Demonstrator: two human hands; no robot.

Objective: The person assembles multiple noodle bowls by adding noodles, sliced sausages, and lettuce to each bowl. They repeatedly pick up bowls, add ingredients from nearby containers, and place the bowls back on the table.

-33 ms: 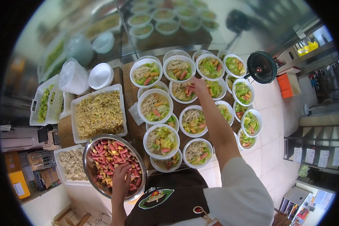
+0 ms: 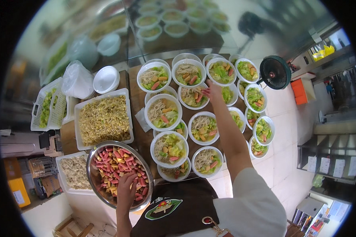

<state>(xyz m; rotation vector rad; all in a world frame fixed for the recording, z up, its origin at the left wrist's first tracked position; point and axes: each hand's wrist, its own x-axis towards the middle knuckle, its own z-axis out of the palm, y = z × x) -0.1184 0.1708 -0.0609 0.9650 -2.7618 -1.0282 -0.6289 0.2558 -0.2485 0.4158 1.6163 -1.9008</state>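
Observation:
My left hand (image 2: 127, 185) is down in a steel bowl (image 2: 91, 179) of pink sausage pieces (image 2: 106, 162) and yellow-brown chunks. Its fingers are bent together among the pieces, and what they hold is hidden. My right hand (image 2: 212, 91) reaches far over the table, fingers stretched apart beside a round white bowl (image 2: 193, 106) of noodle-like strands, lettuce, sausage and yellow chunks; I see nothing held in it. Several similar filled bowls stand around my right arm, such as a near one (image 2: 207, 172) and a far one (image 2: 222, 70), some stacked on others.
Left of the bowls is a white tray of bean sprouts (image 2: 103, 118). A second tray of pale shreds (image 2: 76, 170) lies partly under the steel bowl. Farther back stand a lettuce basket (image 2: 37, 112), stacked empty bowls (image 2: 106, 79) and a plastic bag (image 2: 77, 81). A black fan (image 2: 274, 72) is at right.
My right hand has drawn back slightly to the right, off the contents of the bowl. My left hand stays in the steel bowl, almost unmoved.

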